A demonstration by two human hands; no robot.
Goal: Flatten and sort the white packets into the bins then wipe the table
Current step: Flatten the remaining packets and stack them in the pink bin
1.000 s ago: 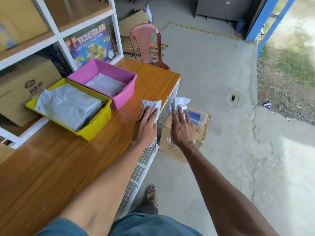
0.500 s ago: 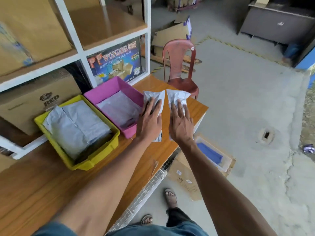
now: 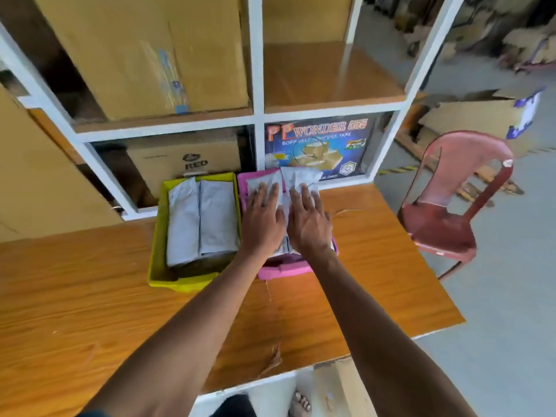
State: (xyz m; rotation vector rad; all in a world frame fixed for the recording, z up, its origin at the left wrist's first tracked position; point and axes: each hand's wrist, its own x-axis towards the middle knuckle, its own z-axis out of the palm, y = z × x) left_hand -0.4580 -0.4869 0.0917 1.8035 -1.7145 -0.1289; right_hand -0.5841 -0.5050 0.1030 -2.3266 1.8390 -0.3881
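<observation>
At the centre of the frame, the left hand and the right hand each press 1 white packet flat with straight, spread fingers, over the pink bin. The yellow bin beside it holds 2 stacks. The packets look light, soft and slippery, so I judge the edges are best for holding.

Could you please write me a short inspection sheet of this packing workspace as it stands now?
Surface: orange wooden table, veneer chipped at the near edge.
Job's things: yellow plastic bin holding flat white packets; pink plastic bin; two white packets over it.
Clutter: nothing seen.
Grippers: left hand and right hand lie flat on the two packets.
Cables: nothing seen.
Surroundings: white shelf unit with cardboard boxes; red plastic chair.
</observation>
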